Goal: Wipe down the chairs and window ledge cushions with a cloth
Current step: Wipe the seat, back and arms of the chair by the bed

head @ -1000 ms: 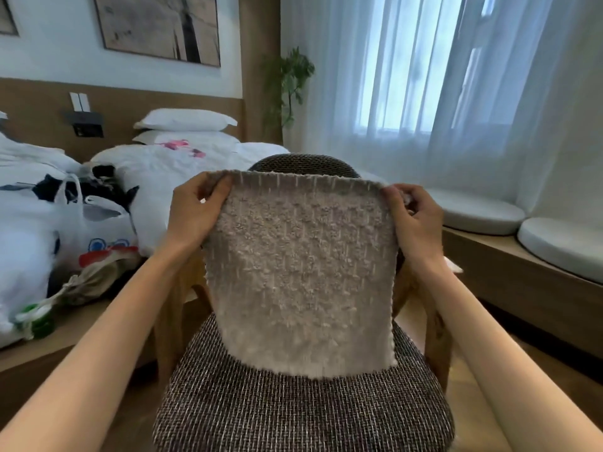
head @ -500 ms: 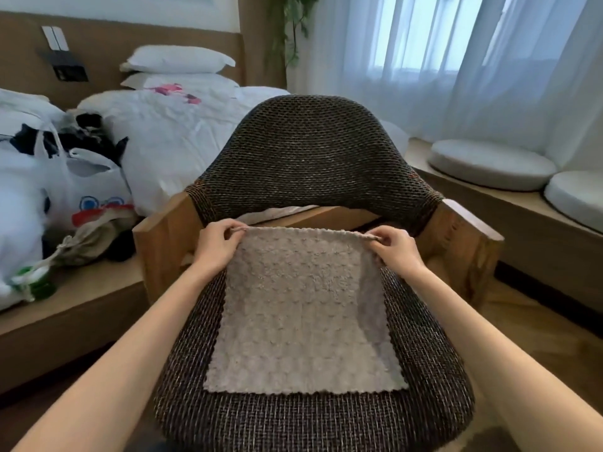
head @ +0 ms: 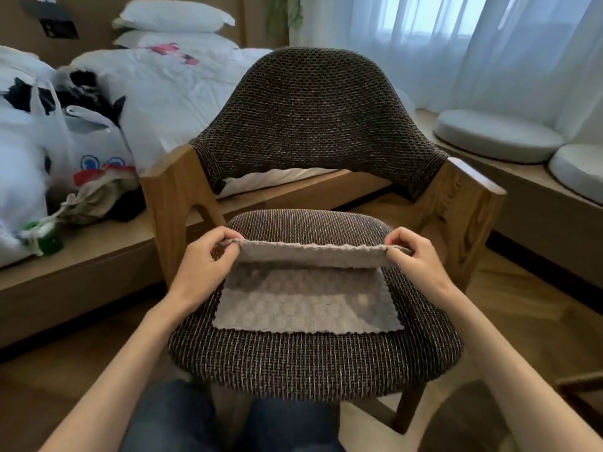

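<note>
Cloth (head: 306, 305) on chair seat (head: 313, 353), far edge lifted, pinched between left hand (head: 208, 256), right hand (head: 414, 256)

The person's forearms (head: 107, 363) are bare all the way from the lower corners of the view to the left hand (head: 204, 261) and right hand (head: 421, 261), and the knees at the bottom edge wear dark blue trousers (head: 176, 419), probably denim, though blurred there.
</note>
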A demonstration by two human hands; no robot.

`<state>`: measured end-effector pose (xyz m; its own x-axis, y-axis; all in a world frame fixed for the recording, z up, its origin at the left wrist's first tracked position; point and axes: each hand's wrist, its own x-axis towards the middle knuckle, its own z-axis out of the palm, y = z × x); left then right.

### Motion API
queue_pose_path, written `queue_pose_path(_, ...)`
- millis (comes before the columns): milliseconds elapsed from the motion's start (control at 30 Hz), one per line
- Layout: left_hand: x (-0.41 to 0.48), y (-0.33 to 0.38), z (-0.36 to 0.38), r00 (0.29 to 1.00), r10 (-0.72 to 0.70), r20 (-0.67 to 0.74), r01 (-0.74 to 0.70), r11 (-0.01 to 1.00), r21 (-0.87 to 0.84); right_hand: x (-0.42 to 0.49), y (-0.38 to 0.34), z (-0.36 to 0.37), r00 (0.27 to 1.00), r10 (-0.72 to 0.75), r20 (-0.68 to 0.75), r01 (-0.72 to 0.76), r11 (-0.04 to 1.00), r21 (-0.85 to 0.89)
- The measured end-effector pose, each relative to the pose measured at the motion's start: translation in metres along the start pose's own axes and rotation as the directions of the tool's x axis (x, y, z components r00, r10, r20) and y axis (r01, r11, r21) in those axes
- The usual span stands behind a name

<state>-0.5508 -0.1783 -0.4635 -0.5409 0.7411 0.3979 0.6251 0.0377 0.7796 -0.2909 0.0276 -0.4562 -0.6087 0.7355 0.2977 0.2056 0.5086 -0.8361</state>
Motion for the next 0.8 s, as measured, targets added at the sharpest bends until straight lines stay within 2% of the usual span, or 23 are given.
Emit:
queue_pose_path(100,-0.027,-0.002,-0.001,0.995,0.021,0.093,-0.027,0.998,0.064,-0.025,0.007,-0.004,0.996,0.021,0.091,-0.023,0.999,0.022)
queue_pose_path(200,-0.041,-0.008,-0.004,0.948,-0.018,0.318,-0.020,0.993,0.115,-0.040,0.011,-0.007,0.952,0.096,0.291,-0.059,0.989,-0.133)
queue_pose_path(267,-0.044,-0.012,-0.005,0.917,-0.048,0.397,0.023,0.997,0.067,-0.043,0.012,-0.008,0.920,0.127,0.370,-0.068,0.983,-0.168)
queue_pose_path(333,-0.043,-0.015,-0.004,0.941,-0.064,0.334,0.047,0.997,0.057,-0.041,0.010,-0.004,0.955,0.098,0.281,-0.043,0.980,-0.195)
queue_pose_path(400,-0.038,-0.016,0.001,0.968,-0.037,0.248,-0.008,0.984,0.177,-0.032,0.013,0.005,0.986,0.063,0.154,-0.010,0.947,-0.322)
queue_pose_path(433,-0.034,-0.016,0.005,0.971,-0.010,0.241,-0.050,0.969,0.242,-0.026,0.014,0.010,0.986,0.101,0.133,-0.032,0.894,-0.446)
queue_pose_path(500,-0.025,-0.017,0.013,0.959,-0.004,0.284,-0.098,0.934,0.344,-0.015,0.018,0.020,0.946,0.310,0.095,-0.176,0.736,-0.653)
queue_pose_path(567,-0.016,-0.017,0.020,0.937,-0.071,0.341,-0.087,0.900,0.427,-0.009,0.021,0.026,0.899,0.437,0.011,-0.289,0.613,-0.735)
queue_pose_path(600,-0.012,-0.019,0.025,0.929,-0.108,0.354,-0.074,0.883,0.463,-0.007,0.022,0.029,0.887,0.460,-0.023,-0.323,0.586,-0.743)
queue_pose_path(700,-0.003,-0.024,0.034,0.931,-0.179,0.319,-0.019,0.848,0.530,-0.003,0.024,0.034,0.885,0.464,-0.037,-0.351,0.613,-0.708)
queue_pose_path(800,0.000,-0.028,0.035,0.945,-0.207,0.252,0.051,0.859,0.510,0.006,0.021,0.035,0.942,0.335,-0.032,-0.286,0.747,-0.599)
